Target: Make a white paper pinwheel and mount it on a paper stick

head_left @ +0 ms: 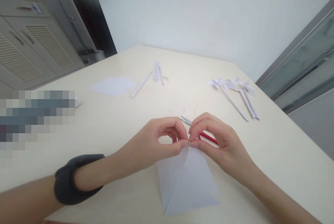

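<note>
A creased sheet of white paper (191,182) hangs or lies below my hands, its top corner between my fingertips. My left hand (169,137) pinches that corner with thumb and fingers. From the other side, my right hand (214,137) pinches at the same corner, its thumb and forefinger almost touching the left ones. Anything tiny between the fingertips is too small to make out. Red-handled scissors (186,120) lie just behind the right hand, partly hidden by it. Small white scraps (183,108) and a thin strand are beyond the scissors.
Paper pinwheels (229,84) on rolled sticks lie at the right. Several paper tubes (156,71) and a longer tube (141,85) lie toward the back, near small thin bits (166,78). White paper sheets (113,85) are at the left. A pixelated area covers the table's left side.
</note>
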Tool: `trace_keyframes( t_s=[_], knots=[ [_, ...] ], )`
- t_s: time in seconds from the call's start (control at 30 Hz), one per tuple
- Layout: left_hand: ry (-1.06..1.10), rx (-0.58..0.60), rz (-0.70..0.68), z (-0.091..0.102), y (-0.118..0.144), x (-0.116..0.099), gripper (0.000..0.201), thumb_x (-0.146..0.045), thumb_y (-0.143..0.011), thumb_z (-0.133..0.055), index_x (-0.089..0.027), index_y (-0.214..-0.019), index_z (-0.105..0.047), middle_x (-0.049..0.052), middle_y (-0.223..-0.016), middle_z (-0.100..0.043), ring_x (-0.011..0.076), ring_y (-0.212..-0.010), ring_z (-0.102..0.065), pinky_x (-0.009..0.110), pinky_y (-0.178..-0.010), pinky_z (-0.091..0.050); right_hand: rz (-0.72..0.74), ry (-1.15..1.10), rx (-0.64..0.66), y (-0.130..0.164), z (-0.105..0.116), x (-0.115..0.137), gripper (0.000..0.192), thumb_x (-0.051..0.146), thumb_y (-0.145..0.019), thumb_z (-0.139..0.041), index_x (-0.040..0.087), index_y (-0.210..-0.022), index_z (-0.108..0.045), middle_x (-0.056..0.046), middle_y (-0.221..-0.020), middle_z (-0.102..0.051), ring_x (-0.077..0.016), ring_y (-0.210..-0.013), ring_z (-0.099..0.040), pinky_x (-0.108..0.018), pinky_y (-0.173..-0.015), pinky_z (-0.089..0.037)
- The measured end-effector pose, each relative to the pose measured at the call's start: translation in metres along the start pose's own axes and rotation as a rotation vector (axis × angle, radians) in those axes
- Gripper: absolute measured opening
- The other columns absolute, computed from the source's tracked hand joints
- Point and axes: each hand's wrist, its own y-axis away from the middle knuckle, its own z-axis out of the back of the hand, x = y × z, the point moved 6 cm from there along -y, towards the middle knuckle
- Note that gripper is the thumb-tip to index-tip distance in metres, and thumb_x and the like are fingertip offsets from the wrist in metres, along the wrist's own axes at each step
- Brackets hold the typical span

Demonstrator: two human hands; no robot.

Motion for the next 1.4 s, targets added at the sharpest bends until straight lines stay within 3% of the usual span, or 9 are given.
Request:
trace_keyframes(
  t_s=[0.13,0.33,0.5,0.8,1.03,1.4],
  knots=[
    [-0.089,-0.065,-0.042,0.003,0.002,-0.001,0.008,-0.011,-0.079,-0.056,-0.016,-0.073,-0.058,-0.001,-0.076,-0.062,0.0122,-0.074,-0.056,0.025,-0.072,-0.047,0.027,0.019,-0.018,0.001,-0.001,0.001,0.008,0.010,-0.082,-0.061,0.017,-0.079,-0.059,-0.002,-0.085,-0.056,-0.0122,-0.081,-0.054,-0.027,-0.072,-0.045],
    [-0.251,-0.169,-0.217,0.005,0.007,-0.009,0.011,-0.005,-0.076,-0.058,-0.015,-0.072,-0.062,-0.001,-0.075,-0.063,0.0096,-0.070,-0.057,0.022,-0.068,-0.047,0.126,0.105,-0.040,0.003,-0.002,0.006,0.005,0.011,-0.081,-0.062,0.015,-0.081,-0.060,-0.003,-0.087,-0.056,-0.0114,-0.081,-0.054,-0.025,-0.071,-0.045],
    [-0.302,-0.177,-0.329,0.005,0.010,-0.014,0.007,-0.009,-0.078,-0.060,-0.014,-0.076,-0.065,0.000,-0.077,-0.065,0.0091,-0.073,-0.059,0.020,-0.070,-0.048,0.183,0.152,-0.043,0.006,-0.001,0.011,0.005,0.009,-0.082,-0.060,0.014,-0.083,-0.060,-0.003,-0.087,-0.056,-0.0111,-0.080,-0.054,-0.025,-0.070,-0.045],
    [-0.360,-0.188,-0.361,0.006,0.011,-0.019,0.009,-0.012,-0.079,-0.063,-0.015,-0.086,-0.065,0.001,-0.087,-0.067,0.0105,-0.082,-0.061,0.021,-0.077,-0.048,0.178,0.217,-0.084,0.004,0.001,0.011,0.015,0.002,-0.074,-0.061,0.016,-0.081,-0.057,-0.002,-0.086,-0.054,-0.0113,-0.079,-0.054,-0.025,-0.069,-0.044],
    [-0.377,-0.188,-0.385,0.004,0.011,-0.019,0.007,-0.010,-0.079,-0.062,-0.015,-0.081,-0.066,0.001,-0.086,-0.066,0.0109,-0.082,-0.061,0.022,-0.076,-0.048,0.152,0.232,-0.106,0.004,0.000,0.010,0.013,0.004,-0.076,-0.061,0.016,-0.079,-0.058,-0.002,-0.083,-0.055,-0.0113,-0.078,-0.054,-0.025,-0.069,-0.044],
    [-0.238,-0.132,-0.246,0.007,0.006,-0.014,0.006,-0.011,-0.080,-0.061,-0.016,-0.080,-0.064,0.000,-0.085,-0.067,0.0109,-0.081,-0.062,0.022,-0.077,-0.049,0.056,0.053,-0.055,0.003,-0.001,0.005,0.008,0.011,-0.083,-0.060,0.019,-0.081,-0.058,-0.001,-0.085,-0.055,-0.0129,-0.080,-0.054,-0.027,-0.071,-0.045]
  ],
)
